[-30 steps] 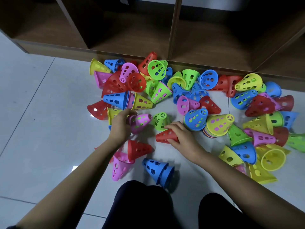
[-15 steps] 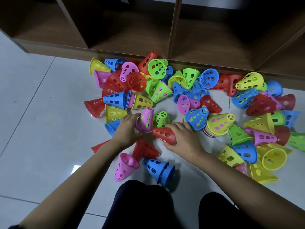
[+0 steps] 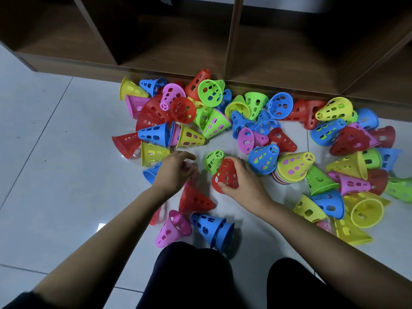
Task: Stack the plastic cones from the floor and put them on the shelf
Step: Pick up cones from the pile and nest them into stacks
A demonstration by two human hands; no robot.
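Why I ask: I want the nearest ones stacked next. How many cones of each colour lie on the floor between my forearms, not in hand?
Red cones: 2, one partly under the left forearm
Pink cone: 1
Blue cones: 2, nested
Total: 5

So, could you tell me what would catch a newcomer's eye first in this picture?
A bright heap of perforated plastic cones in red, blue, yellow, green and pink sprawls over the pale tiled floor before a dark wooden shelf. At centre, the right hand holds a red cone.
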